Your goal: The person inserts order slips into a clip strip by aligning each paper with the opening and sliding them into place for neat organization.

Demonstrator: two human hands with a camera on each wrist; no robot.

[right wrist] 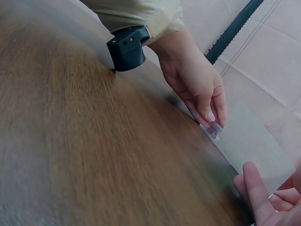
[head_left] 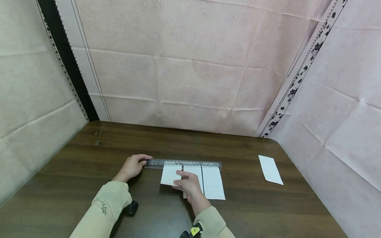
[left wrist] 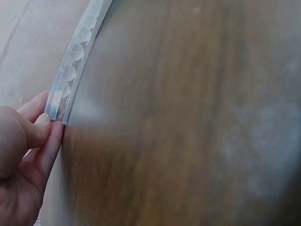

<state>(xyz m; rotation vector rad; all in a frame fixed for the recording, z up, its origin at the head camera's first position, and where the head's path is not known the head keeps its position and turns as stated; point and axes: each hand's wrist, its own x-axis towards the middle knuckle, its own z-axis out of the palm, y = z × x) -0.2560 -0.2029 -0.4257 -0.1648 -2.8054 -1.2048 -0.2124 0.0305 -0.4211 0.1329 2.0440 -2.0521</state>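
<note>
A clear plastic ruler with a row of round shapes along it lies across the table. My left hand pinches its left end between thumb and fingers; the left wrist view shows this grip on the ruler closely. Below the ruler stand three white cards side by side, their top edges at it. The leftmost card is pinched at its lower right by my right hand, and its lower edge is raised in the right wrist view. My right hand partly covers the middle card. The right card lies flat.
Another white card lies apart on the right side of the brown wooden table. Pale patterned cloth hangs behind and at both sides of the table. A black device is worn at my left wrist.
</note>
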